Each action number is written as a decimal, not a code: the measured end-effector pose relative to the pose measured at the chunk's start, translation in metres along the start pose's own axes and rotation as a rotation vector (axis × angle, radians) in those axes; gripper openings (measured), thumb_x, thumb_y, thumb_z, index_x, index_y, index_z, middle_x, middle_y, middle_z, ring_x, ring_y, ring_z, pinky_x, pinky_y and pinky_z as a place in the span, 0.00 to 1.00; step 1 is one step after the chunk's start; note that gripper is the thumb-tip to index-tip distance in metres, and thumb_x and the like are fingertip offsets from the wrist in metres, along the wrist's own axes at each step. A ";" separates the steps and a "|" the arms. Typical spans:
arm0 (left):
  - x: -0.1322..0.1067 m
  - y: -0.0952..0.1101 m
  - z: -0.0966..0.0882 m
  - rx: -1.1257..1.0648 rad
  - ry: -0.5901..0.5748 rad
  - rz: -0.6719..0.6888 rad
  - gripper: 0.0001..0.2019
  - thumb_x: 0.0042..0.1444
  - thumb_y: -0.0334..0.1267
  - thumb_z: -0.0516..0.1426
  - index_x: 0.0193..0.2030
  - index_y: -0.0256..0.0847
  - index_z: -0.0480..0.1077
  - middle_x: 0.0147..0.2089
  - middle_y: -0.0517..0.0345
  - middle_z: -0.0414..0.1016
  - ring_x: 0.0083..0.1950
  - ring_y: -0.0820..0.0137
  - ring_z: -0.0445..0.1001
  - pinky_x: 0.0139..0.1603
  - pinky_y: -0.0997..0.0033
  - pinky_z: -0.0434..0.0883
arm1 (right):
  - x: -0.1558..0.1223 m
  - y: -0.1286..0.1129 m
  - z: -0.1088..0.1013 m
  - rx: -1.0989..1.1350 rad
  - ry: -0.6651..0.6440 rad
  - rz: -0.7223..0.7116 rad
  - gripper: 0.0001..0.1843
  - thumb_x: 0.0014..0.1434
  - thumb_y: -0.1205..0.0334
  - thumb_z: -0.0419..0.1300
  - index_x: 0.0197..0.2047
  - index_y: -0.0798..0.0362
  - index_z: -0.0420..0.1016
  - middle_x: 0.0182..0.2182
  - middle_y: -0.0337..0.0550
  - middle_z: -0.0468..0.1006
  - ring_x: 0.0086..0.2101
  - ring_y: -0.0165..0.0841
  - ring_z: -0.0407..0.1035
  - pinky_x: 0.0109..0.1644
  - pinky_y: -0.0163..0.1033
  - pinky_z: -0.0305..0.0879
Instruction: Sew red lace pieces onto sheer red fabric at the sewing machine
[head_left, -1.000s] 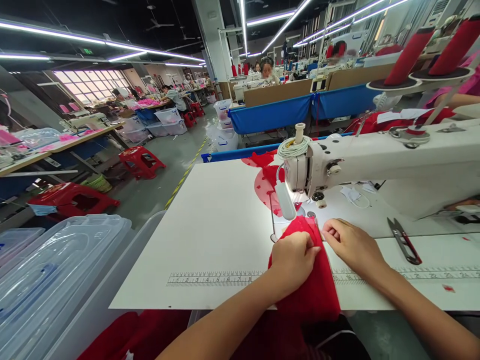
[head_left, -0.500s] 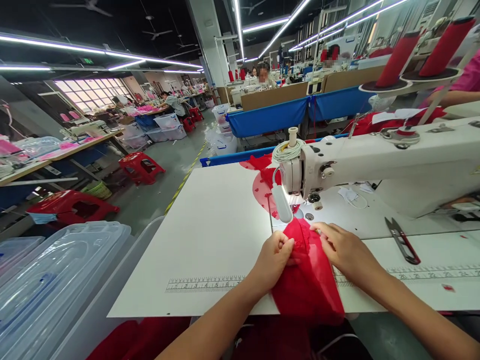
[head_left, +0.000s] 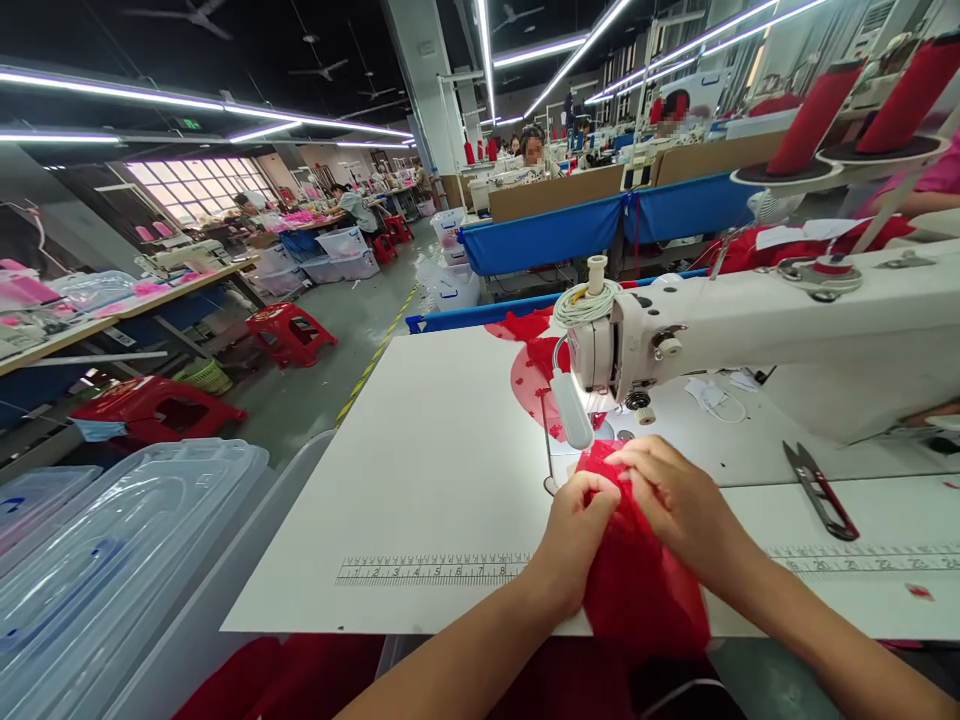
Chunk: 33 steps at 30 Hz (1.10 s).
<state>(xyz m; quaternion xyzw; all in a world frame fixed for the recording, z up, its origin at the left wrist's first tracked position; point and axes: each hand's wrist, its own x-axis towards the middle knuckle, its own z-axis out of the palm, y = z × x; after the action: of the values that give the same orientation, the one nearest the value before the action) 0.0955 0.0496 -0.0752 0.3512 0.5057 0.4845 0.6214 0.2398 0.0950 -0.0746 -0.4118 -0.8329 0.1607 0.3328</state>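
Observation:
Red sheer fabric point(head_left: 645, 590) runs from under the sewing machine point(head_left: 720, 320) down over the table's front edge. My left hand point(head_left: 581, 530) pinches the fabric's left side between thumb and fingers, just in front of the needle area. On the fabric's upper right, my right hand point(head_left: 675, 500) has its fingers bent and closed on the cloth, close to the left fingertips. A lit white lamp point(head_left: 572, 410) hangs beside the machine head and partly covers the needle area. More red fabric with small dark red motifs point(head_left: 534, 378) lies behind the head.
Thread snips point(head_left: 820, 490) lie on the table to the right. A printed ruler point(head_left: 427, 570) crosses the white tabletop point(head_left: 420, 450). Clear lidded boxes point(head_left: 135, 560) stand at the left. Red thread cones point(head_left: 814, 118) rise behind the machine; other people sit farther back.
Both hands have come closer together on the fabric; the left moved right and the right shifted inward. The cloth has bunched between them. The camera view has shifted slightly.

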 end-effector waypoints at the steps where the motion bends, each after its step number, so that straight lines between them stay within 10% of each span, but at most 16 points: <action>1: 0.000 -0.001 0.002 -0.032 0.006 0.031 0.07 0.49 0.37 0.55 0.26 0.39 0.61 0.26 0.64 0.61 0.29 0.76 0.58 0.29 0.76 0.59 | 0.001 -0.002 0.005 0.105 -0.030 -0.013 0.13 0.63 0.67 0.44 0.37 0.50 0.69 0.37 0.45 0.73 0.37 0.35 0.70 0.39 0.41 0.71; 7: 0.003 0.003 -0.005 -0.057 -0.032 -0.014 0.13 0.54 0.44 0.55 0.26 0.39 0.60 0.25 0.65 0.59 0.27 0.76 0.58 0.28 0.75 0.60 | 0.001 0.018 0.029 0.024 -0.056 -0.095 0.18 0.66 0.66 0.42 0.50 0.57 0.69 0.49 0.53 0.74 0.47 0.39 0.71 0.49 0.46 0.74; 13: 0.021 0.020 -0.037 0.918 0.076 0.266 0.10 0.55 0.27 0.45 0.35 0.39 0.66 0.36 0.58 0.72 0.36 0.72 0.70 0.37 0.74 0.68 | 0.011 0.039 0.017 -0.222 -0.186 -0.311 0.18 0.66 0.69 0.44 0.52 0.56 0.70 0.53 0.51 0.74 0.48 0.39 0.73 0.47 0.44 0.75; 21: 0.026 0.026 -0.035 1.474 0.196 0.434 0.12 0.48 0.17 0.47 0.28 0.39 0.61 0.37 0.51 0.65 0.38 0.63 0.66 0.39 0.64 0.66 | 0.010 0.045 0.019 -0.210 -0.098 -0.335 0.18 0.63 0.69 0.46 0.50 0.54 0.74 0.52 0.47 0.75 0.47 0.39 0.73 0.45 0.45 0.76; 26: 0.034 0.021 -0.033 1.493 -0.116 0.748 0.06 0.62 0.31 0.47 0.37 0.39 0.64 0.37 0.53 0.67 0.35 0.66 0.66 0.36 0.67 0.69 | 0.011 0.042 0.017 -0.192 -0.101 -0.353 0.20 0.61 0.72 0.47 0.51 0.56 0.74 0.52 0.49 0.76 0.47 0.39 0.73 0.47 0.45 0.75; 33: 0.045 0.007 -0.039 1.601 -0.053 0.768 0.11 0.59 0.23 0.44 0.34 0.38 0.65 0.37 0.50 0.70 0.35 0.66 0.68 0.33 0.67 0.71 | 0.010 0.041 0.015 -0.269 -0.091 -0.365 0.19 0.64 0.71 0.46 0.50 0.56 0.74 0.52 0.46 0.76 0.45 0.38 0.73 0.43 0.41 0.74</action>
<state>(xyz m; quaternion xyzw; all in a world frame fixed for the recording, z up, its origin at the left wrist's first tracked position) 0.0563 0.0926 -0.0909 0.8370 0.5255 0.1524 -0.0046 0.2487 0.1282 -0.1031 -0.2873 -0.9217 0.0039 0.2607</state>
